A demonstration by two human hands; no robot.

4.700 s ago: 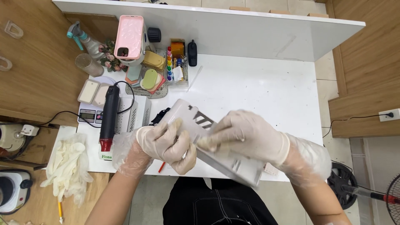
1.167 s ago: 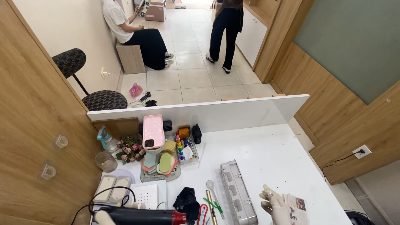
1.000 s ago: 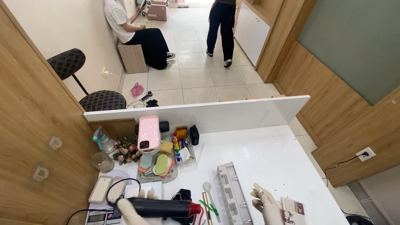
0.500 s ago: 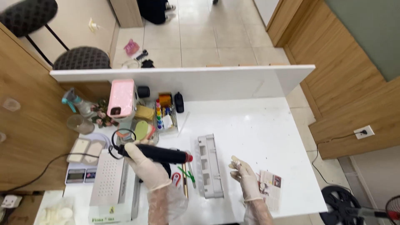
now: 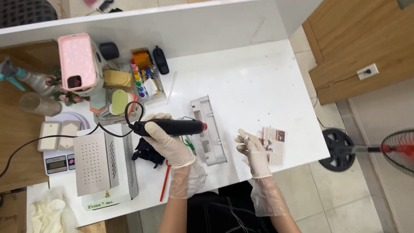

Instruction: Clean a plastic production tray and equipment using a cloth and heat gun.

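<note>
While my left hand point(image 5: 166, 138) grips the black heat gun point(image 5: 170, 127) closed-fisted, nozzle at 3 o'clock toward the grey plastic frame point(image 5: 208, 129) on the white table point(image 5: 250, 82), my right hand point(image 5: 252, 149) hovers open, empty, over small printed cards point(image 5: 274, 144). Step: bringing heat to frame. Next needs nozzle steadied over it. Pink phone point(image 5: 77, 61) at 11 o'clock.

Standing fan point(image 5: 399, 149) cut off at right edge
</note>
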